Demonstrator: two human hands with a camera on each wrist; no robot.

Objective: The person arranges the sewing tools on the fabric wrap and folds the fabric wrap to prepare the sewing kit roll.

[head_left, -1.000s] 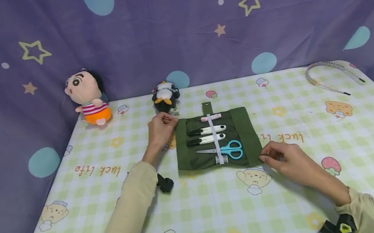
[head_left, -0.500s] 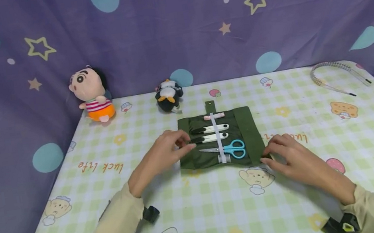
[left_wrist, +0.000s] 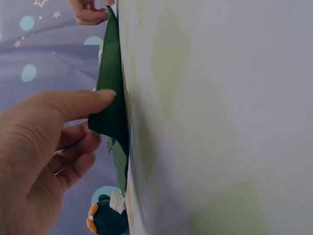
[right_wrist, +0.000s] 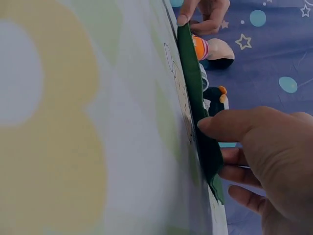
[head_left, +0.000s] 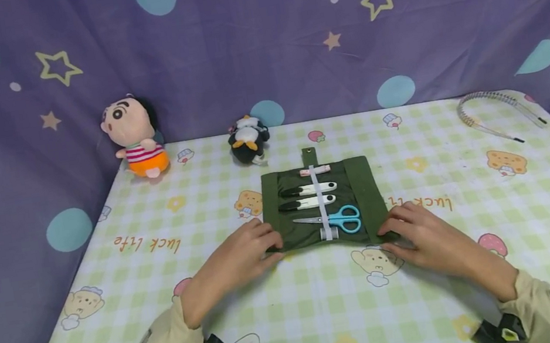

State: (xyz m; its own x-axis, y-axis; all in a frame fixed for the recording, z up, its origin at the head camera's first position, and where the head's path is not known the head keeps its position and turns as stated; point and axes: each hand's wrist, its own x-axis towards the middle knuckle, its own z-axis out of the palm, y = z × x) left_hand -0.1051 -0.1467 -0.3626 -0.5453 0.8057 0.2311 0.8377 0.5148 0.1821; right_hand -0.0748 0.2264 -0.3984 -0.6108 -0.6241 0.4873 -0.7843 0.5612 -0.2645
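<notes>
An unrolled dark green fabric tool roll (head_left: pixel 366 193) lies on the table, its snap tab (head_left: pixel 309 157) pointing away from me. My left hand (head_left: pixel 244 253) pinches its near left corner, thumb on the near face and fingers behind. At the near right corner my right hand (head_left: pixel 420 235) pinches the cloth the same way; the edge lifts slightly in both wrist views. A white elastic band (head_left: pixel 319 195) holds blue-handled scissors (head_left: pixel 347 219), two slim white tools with black ends (head_left: pixel 328 186), a pink-and-white small stick (head_left: pixel 321 170) and a grey spool (head_left: pixel 334 233).
A plush doll (head_left: pixel 137 139) in orange shorts sits at the back left. Beside it lies a penguin plush (head_left: pixel 247 140), beyond the roll. A headband (head_left: pixel 472 121) rests at the back right. A purple curtain (head_left: pixel 246 51) hangs behind the checkered tablecloth (head_left: pixel 307 315).
My left hand has moved from the roll's far left corner, across its left side, to the near left corner, and now pinches it. My right hand stays at the near right corner.
</notes>
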